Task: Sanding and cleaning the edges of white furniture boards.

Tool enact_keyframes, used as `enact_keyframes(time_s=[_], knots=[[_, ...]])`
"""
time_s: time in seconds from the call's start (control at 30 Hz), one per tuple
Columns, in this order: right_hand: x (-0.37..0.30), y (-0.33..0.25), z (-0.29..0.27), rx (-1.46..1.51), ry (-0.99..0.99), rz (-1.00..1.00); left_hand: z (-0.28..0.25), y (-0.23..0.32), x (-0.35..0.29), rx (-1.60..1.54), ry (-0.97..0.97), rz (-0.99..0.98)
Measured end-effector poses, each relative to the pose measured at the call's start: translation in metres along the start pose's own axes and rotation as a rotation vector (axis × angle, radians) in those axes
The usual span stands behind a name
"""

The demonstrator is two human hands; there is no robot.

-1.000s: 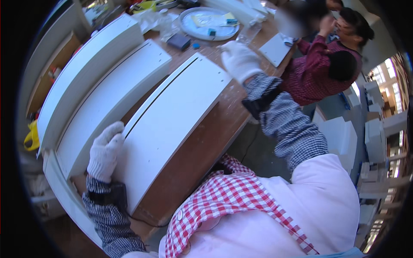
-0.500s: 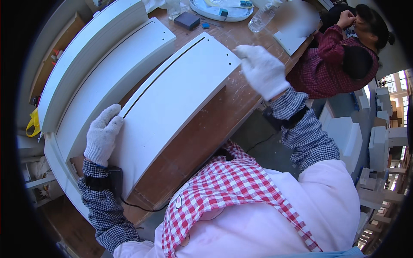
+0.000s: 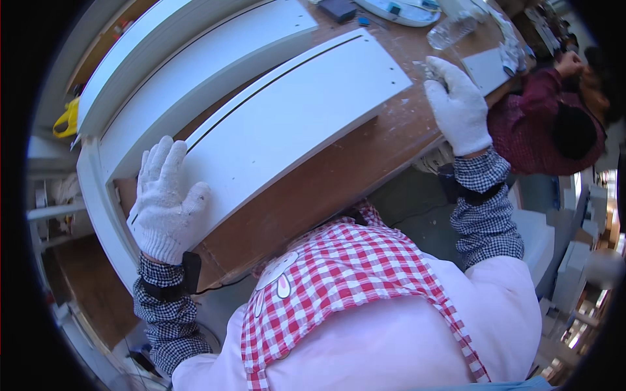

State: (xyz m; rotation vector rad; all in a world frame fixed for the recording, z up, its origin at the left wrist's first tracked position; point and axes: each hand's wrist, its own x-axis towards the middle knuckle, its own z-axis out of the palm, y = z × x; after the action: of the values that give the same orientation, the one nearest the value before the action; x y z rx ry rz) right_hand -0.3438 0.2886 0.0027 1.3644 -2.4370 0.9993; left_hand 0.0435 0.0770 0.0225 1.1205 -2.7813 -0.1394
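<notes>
Left hand (image 3: pixel 166 202) has uncurled from the edge of the curved white panel (image 3: pixel 293 117) and spread flat.
It now rests open over the panel's near left end, gripping nothing; the panel lies on the brown table (image 3: pixel 313 189), beside another curved piece (image 3: pixel 215 72) to its left. Right hand (image 3: pixel 460 107) hangs apart, past the far right end, fingers loosely bent; whether they pinch anything I cannot tell.

Compared with half a second ago, the left hand (image 3: pixel 168 205) now spreads its fingers over one end of the white panel (image 3: pixel 287 124), while the right hand (image 3: pixel 460 107) is farther from the other end.
</notes>
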Motion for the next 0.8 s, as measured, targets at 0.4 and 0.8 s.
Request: enact_keyframes(time_s=[0.4,0.8], knots=[[0.055,-0.056,0.058,-0.207,-0.165,-0.136,0.067,-0.066,-0.160,-0.533,0.510,-0.726],[0.045,-0.078,0.082,-0.317,-0.164,-0.247,0.101,-0.062,-0.153,-0.890,0.805,-0.601]])
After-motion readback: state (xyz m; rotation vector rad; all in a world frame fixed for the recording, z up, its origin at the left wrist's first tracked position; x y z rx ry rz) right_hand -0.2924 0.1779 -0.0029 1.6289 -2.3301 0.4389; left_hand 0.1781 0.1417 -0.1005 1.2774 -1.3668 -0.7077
